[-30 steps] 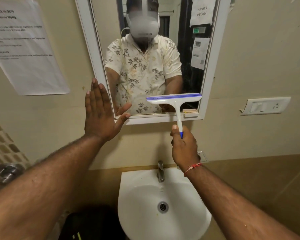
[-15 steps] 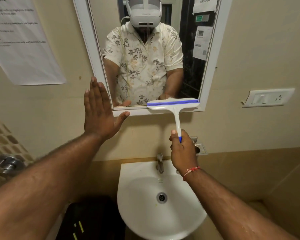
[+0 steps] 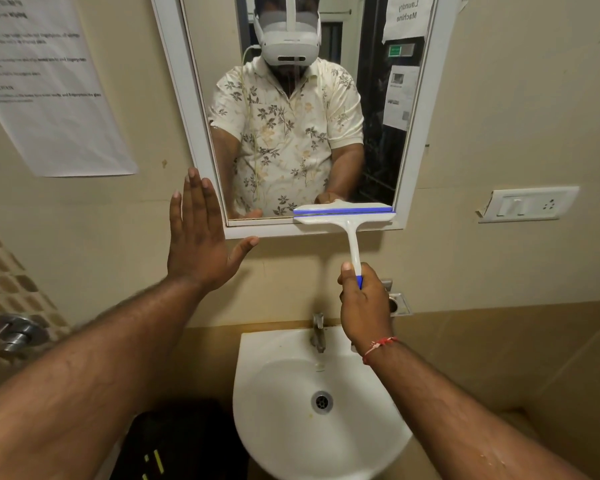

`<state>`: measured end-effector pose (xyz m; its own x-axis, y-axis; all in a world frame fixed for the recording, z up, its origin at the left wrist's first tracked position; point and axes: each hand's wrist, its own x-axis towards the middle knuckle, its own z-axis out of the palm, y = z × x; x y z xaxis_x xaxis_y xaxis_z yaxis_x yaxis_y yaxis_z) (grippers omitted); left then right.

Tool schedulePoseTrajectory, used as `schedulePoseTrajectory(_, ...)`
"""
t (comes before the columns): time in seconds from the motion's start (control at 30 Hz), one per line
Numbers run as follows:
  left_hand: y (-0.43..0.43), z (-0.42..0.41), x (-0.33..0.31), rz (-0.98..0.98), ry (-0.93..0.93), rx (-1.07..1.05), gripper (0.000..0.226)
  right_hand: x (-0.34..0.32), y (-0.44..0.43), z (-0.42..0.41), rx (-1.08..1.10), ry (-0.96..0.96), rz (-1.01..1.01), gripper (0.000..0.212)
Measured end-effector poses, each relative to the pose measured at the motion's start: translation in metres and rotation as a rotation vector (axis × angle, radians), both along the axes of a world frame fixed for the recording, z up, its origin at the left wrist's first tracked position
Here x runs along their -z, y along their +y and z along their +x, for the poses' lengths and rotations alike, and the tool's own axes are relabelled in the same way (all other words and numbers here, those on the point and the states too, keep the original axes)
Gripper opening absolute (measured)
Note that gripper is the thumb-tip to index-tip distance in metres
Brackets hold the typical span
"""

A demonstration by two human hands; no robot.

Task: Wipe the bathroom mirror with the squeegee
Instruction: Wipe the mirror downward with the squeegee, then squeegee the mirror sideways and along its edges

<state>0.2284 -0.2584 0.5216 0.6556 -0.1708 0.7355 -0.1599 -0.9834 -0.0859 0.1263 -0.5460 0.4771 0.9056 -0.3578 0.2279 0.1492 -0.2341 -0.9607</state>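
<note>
Wall mirror [image 3: 205, 64], white frame, hangs above a white washbasin [image 3: 278, 393] with a tap [image 3: 317, 332] at its back edge. Left hand [image 3: 198, 244] flat, fingers straight and pointing up, beside the mirror's lower left corner, thumb tip just under the bottom frame. Right hand [image 3: 364, 306] wrapped round the blue handle end of the white squeegee [image 3: 343, 216]; blue-edged blade level across the glass's lower right, at the bottom frame.

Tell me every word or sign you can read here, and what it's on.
"Laundry Machine": reversed, on the paper notice reflected in the mirror.
Wall notice left of the mirror: print blurred, unreadable.
Reflected green sign and lower sheet: too small to read.
</note>
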Motion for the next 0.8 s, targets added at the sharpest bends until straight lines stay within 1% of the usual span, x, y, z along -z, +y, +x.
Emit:
schedulePoseTrajectory(0.17, 0.003, -0.003, -0.004, 0.028, -0.025, 0.013, 0.124, -0.012, 0.005, -0.002, 0.015, -0.04, 0.016, 0.042)
schedulePoseTrajectory(0.27, 0.004, -0.006, -0.018, 0.024, -0.05, 0.036, 0.124, -0.031, 0.009, -0.001, 0.033, -0.089, 0.018, 0.051)
schedulePoseTrajectory(0.3, 0.004, -0.007, -0.025, 0.016, -0.051, 0.045, 0.124, -0.037, 0.011, 0.0, 0.029, -0.1, 0.012, 0.05)
schedulePoseTrajectory(0.47, 0.011, -0.004, -0.072, 0.033, -0.13, 0.045, 0.122, -0.085, 0.02, 0.005, -0.045, -0.194, -0.017, 0.037)
schedulePoseTrajectory(0.7, 0.02, 0.0, -0.155, 0.048, -0.21, 0.054, 0.12, -0.166, 0.037, 0.025, -0.045, -0.345, -0.028, 0.031)
schedulePoseTrajectory(0.8, 0.018, -0.002, -0.193, 0.043, -0.222, 0.076, 0.12, -0.209, 0.045, 0.023, -0.101, -0.397, 0.005, 0.025)
